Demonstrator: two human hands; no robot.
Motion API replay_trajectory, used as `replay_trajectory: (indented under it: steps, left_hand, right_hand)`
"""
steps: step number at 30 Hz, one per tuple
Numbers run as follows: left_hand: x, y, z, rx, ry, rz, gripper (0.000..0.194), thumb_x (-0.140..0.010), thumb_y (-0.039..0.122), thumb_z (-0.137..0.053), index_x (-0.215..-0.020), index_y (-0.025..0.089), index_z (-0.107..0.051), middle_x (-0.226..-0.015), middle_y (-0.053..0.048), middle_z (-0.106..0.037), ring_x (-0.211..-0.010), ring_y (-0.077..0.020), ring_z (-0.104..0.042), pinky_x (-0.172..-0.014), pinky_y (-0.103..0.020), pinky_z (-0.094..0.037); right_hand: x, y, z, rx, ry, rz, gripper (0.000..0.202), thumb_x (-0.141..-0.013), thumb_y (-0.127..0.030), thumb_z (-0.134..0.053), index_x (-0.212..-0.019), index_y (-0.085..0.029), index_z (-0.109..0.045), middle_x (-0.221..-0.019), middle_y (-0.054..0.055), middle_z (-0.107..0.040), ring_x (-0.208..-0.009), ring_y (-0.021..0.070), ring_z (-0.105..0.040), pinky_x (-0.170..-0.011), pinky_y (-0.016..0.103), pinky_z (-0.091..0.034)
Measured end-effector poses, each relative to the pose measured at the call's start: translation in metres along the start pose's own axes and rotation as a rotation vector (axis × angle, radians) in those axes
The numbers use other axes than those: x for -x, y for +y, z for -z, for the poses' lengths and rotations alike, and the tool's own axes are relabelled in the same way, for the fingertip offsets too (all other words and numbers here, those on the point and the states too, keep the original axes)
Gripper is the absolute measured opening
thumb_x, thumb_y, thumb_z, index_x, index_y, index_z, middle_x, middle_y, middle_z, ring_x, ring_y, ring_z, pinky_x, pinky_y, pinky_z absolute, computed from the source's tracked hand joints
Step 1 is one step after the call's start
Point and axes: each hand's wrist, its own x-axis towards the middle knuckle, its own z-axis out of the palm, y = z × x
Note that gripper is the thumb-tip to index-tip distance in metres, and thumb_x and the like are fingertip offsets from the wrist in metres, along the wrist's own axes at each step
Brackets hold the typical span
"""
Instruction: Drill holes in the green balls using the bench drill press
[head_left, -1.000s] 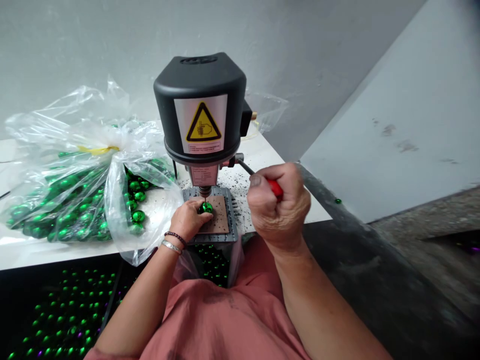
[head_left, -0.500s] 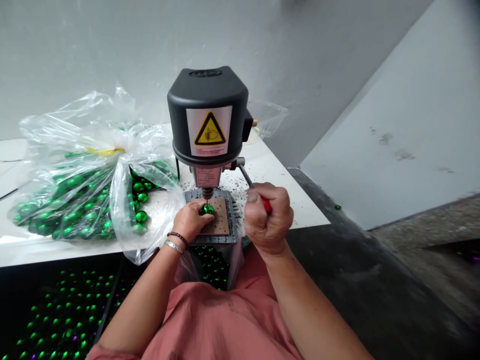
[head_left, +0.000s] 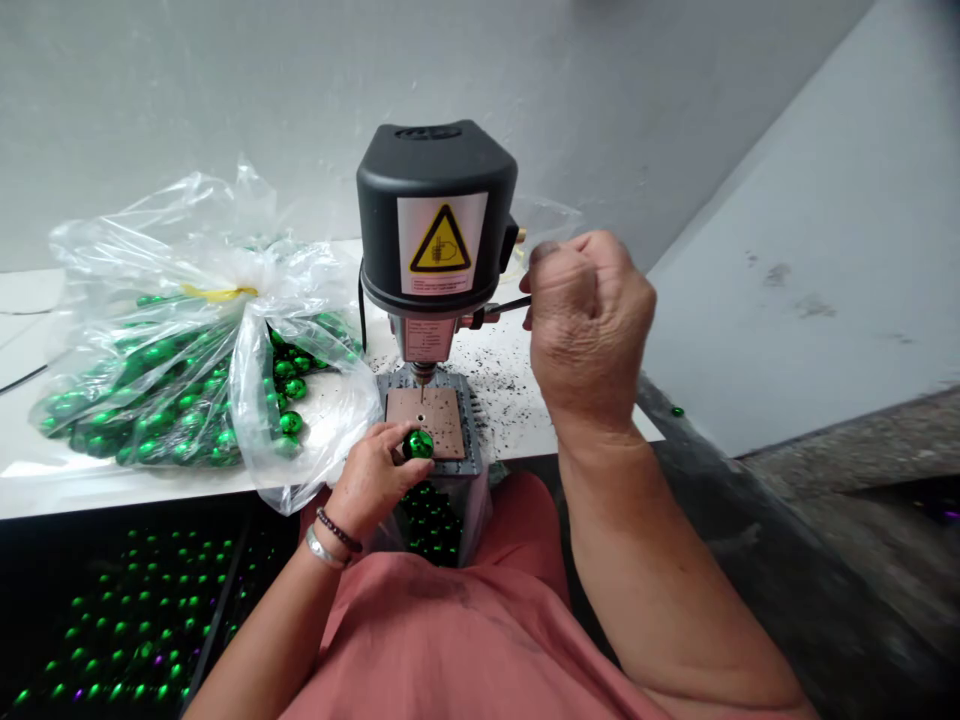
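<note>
Between the thumb and fingers of my left hand (head_left: 375, 468) is a shiny green ball (head_left: 421, 443), at the front edge of a brown board (head_left: 442, 425). The board lies on the base of a black drill press (head_left: 439, 225), and a small hole shows in it. Above that hole hangs the thin drill bit (head_left: 422, 388), apart from the ball. My right hand (head_left: 589, 330) is closed in a fist around the end of the press's feed lever (head_left: 513, 305), raised to the right of the machine; its grip is hidden by my fingers.
A clear plastic bag (head_left: 150, 235) full of green balls lies open on the white table (head_left: 330, 400), left of the press. Dark shavings (head_left: 502, 390) litter the table. Below the table are more green balls (head_left: 431, 525) and a dark tray (head_left: 60, 560) with rows of them.
My right hand has swung the lever up, and the drill bit has risen off the ball. My left hand has drawn the ball toward me, from under the bit to the board's front edge.
</note>
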Motion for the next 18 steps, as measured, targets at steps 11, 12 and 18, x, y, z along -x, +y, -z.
replay_trajectory:
  steps: [11, 12, 18]
  left_hand:
    - [0.035, 0.002, -0.003, 0.125, -0.024, 0.033, 0.056, -0.061, 0.033, -0.07, -0.114, 0.02, -0.059, -0.107, -0.008, -0.058, -0.09, -0.0203, -0.057, -0.086, -0.031, -0.043]
    - [0.036, 0.001, -0.004, 0.16, 0.002, 0.081, 0.055, -0.061, 0.036, -0.07, -0.112, 0.017, -0.06, -0.103, -0.009, -0.06, -0.088, -0.0203, -0.057, -0.084, -0.031, -0.044]
    - [0.042, 0.0, -0.005, 1.16, -0.034, 0.633, 0.045, -0.081, 0.054, -0.039, -0.09, 0.013, -0.057, -0.073, -0.004, -0.056, -0.056, -0.0098, -0.053, -0.053, -0.024, -0.046]
  right_hand:
    - [-0.001, 0.002, -0.001, -0.047, -0.017, 0.063, 0.026, -0.08, -0.033, -0.042, -0.059, -0.018, -0.038, -0.053, -0.006, -0.037, -0.052, 0.0053, -0.033, -0.057, 0.023, -0.033]
    - [-0.001, 0.002, -0.001, -0.046, -0.024, 0.063, 0.026, -0.08, -0.034, -0.042, -0.059, -0.019, -0.037, -0.054, -0.005, -0.036, -0.052, 0.0055, -0.032, -0.057, 0.023, -0.032]
    - [-0.001, 0.002, -0.001, -0.054, -0.019, 0.038, 0.028, -0.079, -0.036, -0.044, -0.058, -0.02, -0.034, -0.051, -0.006, -0.03, -0.05, 0.0053, -0.028, -0.054, 0.023, -0.028]
